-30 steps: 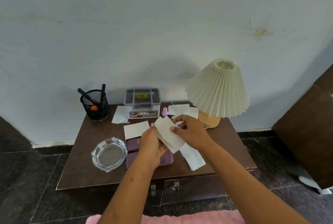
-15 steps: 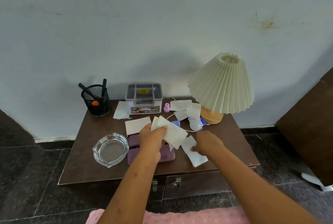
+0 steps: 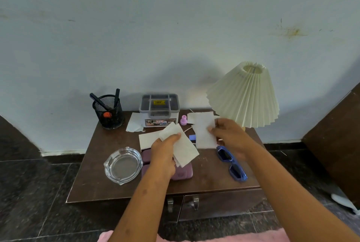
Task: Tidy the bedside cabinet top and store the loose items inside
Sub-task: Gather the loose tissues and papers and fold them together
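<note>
My left hand (image 3: 164, 151) grips a small stack of white paper sheets (image 3: 184, 149) above the brown cabinet top (image 3: 93, 173). My right hand (image 3: 228, 134) pinches another white sheet (image 3: 203, 130), lifted off the surface. More sheets lie flat: one (image 3: 147, 139) under my left hand's stack, one (image 3: 134, 123) by the grey box, one (image 3: 191, 117) near the lamp. Blue sunglasses (image 3: 231, 163) lie at the right front. A purple case (image 3: 182, 173) sits partly hidden below my left hand.
A glass ashtray (image 3: 122, 164) is at the left front. At the back stand a black mesh pen holder (image 3: 109, 111), a grey lidded box (image 3: 158, 110), a small pink bottle (image 3: 183, 120) and a pleated lamp (image 3: 244, 95). Two cabinet door handles (image 3: 183, 202) show below.
My right hand picked a sheet off the cabinet's front right and raised it toward the lamp, uncovering the blue sunglasses. My left hand kept hold of its stack.
</note>
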Tool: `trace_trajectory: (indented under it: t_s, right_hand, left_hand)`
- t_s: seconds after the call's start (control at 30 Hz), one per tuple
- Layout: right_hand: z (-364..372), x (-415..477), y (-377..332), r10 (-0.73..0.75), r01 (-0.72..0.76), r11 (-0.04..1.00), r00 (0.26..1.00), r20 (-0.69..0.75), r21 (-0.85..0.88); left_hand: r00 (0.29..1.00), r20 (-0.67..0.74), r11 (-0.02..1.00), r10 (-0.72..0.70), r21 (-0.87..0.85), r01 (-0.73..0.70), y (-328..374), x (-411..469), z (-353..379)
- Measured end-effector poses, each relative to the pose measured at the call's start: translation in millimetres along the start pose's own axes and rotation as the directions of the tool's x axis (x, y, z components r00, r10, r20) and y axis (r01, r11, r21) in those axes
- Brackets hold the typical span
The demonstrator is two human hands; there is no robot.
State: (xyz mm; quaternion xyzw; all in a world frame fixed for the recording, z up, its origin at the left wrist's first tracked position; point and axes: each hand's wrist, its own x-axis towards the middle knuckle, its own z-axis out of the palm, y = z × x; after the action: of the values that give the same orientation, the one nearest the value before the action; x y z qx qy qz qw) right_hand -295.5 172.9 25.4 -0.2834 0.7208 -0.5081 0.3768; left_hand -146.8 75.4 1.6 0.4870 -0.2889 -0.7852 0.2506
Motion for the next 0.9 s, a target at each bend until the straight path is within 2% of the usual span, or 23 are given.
trace_trajectory:
  t_s: [0.07, 0.13, 0.17, 0.23, 0.3, 0.37, 0.43, 0.53, 0.6, 0.63, 0.77, 0.9]
  right_hand:
    - [-1, -9, -14, -0.080, 0.067, 0.974, 0.996, 0.050, 0.215]
    - [6, -16, -19, -0.121, 0.077, 0.960, 0.981, 0.150, 0.270]
    - [13, -18, -20, -0.117, 0.081, 0.975, 0.978, 0.171, 0.207]
    - [26, -19, -17, -0.096, 0.106, 0.992, 0.987, 0.131, -0.073]
    - [37, -15, -10, -0.129, 0.149, 0.923, 0.988, 0.080, -0.355]
    - [44, -12, -3, -0.188, 0.193, 0.826, 0.980, 0.065, -0.529]
    - [49, -9, 3, -0.208, 0.202, 0.796, 0.977, 0.056, -0.570]
    - [52, 0, 9, -0.203, 0.193, 0.838, 0.979, 0.037, -0.511]
    - [43, 11, 16, -0.181, 0.133, 0.870, 0.982, -0.056, -0.474]
    - [35, 18, 20, -0.179, 0.101, 0.855, 0.978, -0.106, -0.509]
    - [-2, 41, 38, -0.145, -0.025, 0.686, 0.975, -0.171, -0.727]
    - [1, 61, 42, -0.170, 0.017, 0.505, 0.982, -0.080, -0.863]
  left_hand:
    - [1.000, 0.003, 1.000, -0.029, -0.010, 0.029, 1, -3, 2]
    - [0.998, 0.005, 0.998, -0.058, -0.028, 0.058, 0, -5, 4]
    - [0.997, 0.008, 0.996, -0.073, -0.045, 0.073, -1, -8, 5]
    - [0.995, 0.043, 0.992, -0.090, -0.086, 0.094, -3, -14, 8]
    - [0.991, 0.083, 0.987, -0.107, -0.112, 0.116, -2, -18, 10]
    - [0.988, 0.101, 0.984, -0.116, -0.124, 0.128, -1, -16, 9]
    - [0.990, 0.106, 0.993, -0.089, -0.068, 0.096, 0, -16, 8]
    - [0.997, 0.073, 0.998, 0.027, 0.060, -0.031, -4, -13, 6]
    - [0.999, 0.021, 0.994, 0.044, 0.096, -0.046, -4, -12, 4]
    - [0.999, 0.002, 0.995, 0.037, 0.098, -0.037, -3, -11, 3]
    - [0.999, -0.017, 0.990, 0.050, 0.135, -0.048, -3, -6, 2]
    - [0.998, -0.029, 0.985, 0.063, 0.162, -0.058, -4, 0, 3]
